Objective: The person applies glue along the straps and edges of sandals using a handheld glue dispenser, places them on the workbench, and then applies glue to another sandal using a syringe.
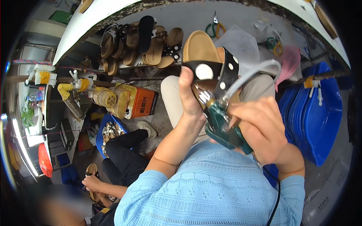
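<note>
My left hand (190, 98) grips a tan-footbed sandal (200, 45) with black straps and white polka dots, its thumb against the strap's side. My right hand (262, 128) is closed around a dark green hand tool (222, 128) with a metal and clear nozzle end. The nozzle end lies against the lower part of the sandal, close to the straps. A translucent tube (256, 69) arches near the nozzle. A black cord hangs below my right hand. The sandal's lower end is partly hidden behind the tool.
Piled sandals (147, 41) lie at the bench's back left. Green and orange scissors (215, 29), plastic film (237, 45) and a pink bag (289, 62) are on the bench. Blue bins (320, 116) are stacked right. A red-orange can (145, 101) stands left. A seated co-worker (124, 154) holds a sandal at lower left.
</note>
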The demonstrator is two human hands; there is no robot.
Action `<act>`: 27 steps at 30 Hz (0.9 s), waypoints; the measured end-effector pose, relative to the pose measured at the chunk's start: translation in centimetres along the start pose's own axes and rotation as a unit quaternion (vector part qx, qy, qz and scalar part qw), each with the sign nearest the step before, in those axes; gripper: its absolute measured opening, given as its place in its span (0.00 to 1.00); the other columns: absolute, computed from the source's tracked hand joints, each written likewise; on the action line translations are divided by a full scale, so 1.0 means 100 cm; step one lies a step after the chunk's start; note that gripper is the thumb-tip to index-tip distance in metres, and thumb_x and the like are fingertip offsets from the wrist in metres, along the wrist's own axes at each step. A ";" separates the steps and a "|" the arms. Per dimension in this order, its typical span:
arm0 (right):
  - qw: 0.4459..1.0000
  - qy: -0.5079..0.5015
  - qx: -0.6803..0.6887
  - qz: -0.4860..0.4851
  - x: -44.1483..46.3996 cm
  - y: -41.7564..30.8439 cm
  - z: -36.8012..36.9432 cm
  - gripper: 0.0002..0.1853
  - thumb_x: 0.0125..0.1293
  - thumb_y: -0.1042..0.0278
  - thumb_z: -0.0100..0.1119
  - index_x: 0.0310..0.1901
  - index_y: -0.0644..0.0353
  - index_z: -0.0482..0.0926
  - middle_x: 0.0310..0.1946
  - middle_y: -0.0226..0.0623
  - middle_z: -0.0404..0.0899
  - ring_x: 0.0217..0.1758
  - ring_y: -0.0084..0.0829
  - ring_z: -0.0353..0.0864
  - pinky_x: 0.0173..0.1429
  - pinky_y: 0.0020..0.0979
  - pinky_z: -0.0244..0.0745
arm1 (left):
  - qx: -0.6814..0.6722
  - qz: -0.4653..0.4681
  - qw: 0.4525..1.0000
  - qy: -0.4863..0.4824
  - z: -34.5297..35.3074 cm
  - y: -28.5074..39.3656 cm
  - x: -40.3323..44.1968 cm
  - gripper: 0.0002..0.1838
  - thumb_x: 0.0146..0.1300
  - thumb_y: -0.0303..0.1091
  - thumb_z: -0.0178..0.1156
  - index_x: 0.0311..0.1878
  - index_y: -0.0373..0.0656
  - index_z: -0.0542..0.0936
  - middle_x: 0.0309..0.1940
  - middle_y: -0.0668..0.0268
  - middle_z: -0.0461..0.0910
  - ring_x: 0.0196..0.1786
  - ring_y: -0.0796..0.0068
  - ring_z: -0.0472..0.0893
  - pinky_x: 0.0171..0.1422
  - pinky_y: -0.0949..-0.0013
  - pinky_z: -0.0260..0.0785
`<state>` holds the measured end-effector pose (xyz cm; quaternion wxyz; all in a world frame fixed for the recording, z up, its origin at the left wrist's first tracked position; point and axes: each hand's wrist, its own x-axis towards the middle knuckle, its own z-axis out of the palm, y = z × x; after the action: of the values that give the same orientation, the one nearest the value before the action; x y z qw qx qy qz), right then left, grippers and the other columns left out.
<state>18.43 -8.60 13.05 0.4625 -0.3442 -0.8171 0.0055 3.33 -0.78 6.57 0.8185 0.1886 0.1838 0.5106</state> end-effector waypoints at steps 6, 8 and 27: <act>0.998 -0.049 0.035 0.007 -0.014 0.001 -0.017 0.13 0.55 0.66 0.65 0.27 0.69 0.75 0.39 0.51 0.83 0.40 0.42 0.87 0.39 0.35 0.72 | 0.056 0.069 0.988 -0.123 -0.008 0.005 0.011 0.45 0.56 0.57 0.66 0.69 0.33 0.65 0.57 0.52 0.77 0.56 0.61 0.82 0.60 0.60 0.78; 0.989 -0.051 0.125 0.064 -0.021 0.005 -0.028 0.16 0.60 0.60 0.70 0.29 0.66 0.78 0.40 0.47 0.84 0.42 0.40 0.87 0.42 0.36 0.72 | 0.041 0.042 0.989 -0.135 -0.018 0.009 0.011 0.48 0.56 0.60 0.66 0.69 0.33 0.65 0.57 0.52 0.77 0.56 0.62 0.82 0.59 0.61 0.79; 0.899 -0.049 0.279 0.335 0.008 0.014 -0.050 0.11 0.52 0.70 0.76 0.28 0.69 0.84 0.29 0.40 0.85 0.32 0.29 0.82 0.38 0.28 0.75 | 0.260 0.094 0.946 -0.170 -0.018 0.020 0.011 0.69 0.35 0.52 0.80 0.76 0.27 0.53 0.64 0.45 0.71 0.64 0.52 0.77 0.68 0.55 0.70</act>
<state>22.78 -8.60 16.08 0.4697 -0.4536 -0.6404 0.4044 1.33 1.29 5.91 0.7081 0.4956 0.1499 0.4801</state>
